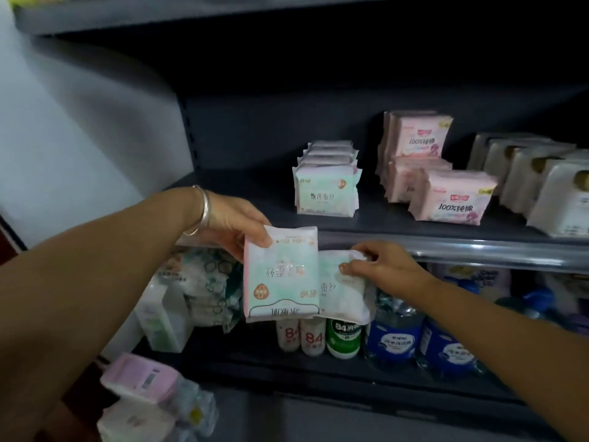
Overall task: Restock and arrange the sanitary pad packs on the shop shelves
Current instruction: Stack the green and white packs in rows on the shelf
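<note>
Overall: dark metal shelving unit (350, 122), two levels visible; upper shelf (446, 242) carries the pad stock, lower shelf (318, 365) bottles etc. Upper shelf, R end: row of white packs (541, 186) running front to back, frontmost near the front edge. Just L of these, pink packs (446, 173), some stacked toward the back, one upright nearer the front edge. Approx. mid-shelf: row of mint-green packs (326, 193), upright, set back from the front edge; L half of shelf bare. Lower shelf front edge: "84" bottles (302, 338) w/ blue-label bottles (395, 339) to their R, white/green wrapped goods (204, 282) at L end. Left hand (236, 228), bangle (204, 208) on wrist, fingers clamped on top corner of mint pad pack (280, 275), held upside-down in front of upper shelf's front edge. Right hand (385, 264) pinches second pad pack (344, 295), thumb on face, fingers over top edge; the two packs touch/overlap, L one in front. Bottom-L corner of view: pink and white packs (143, 378), blurred.
</note>
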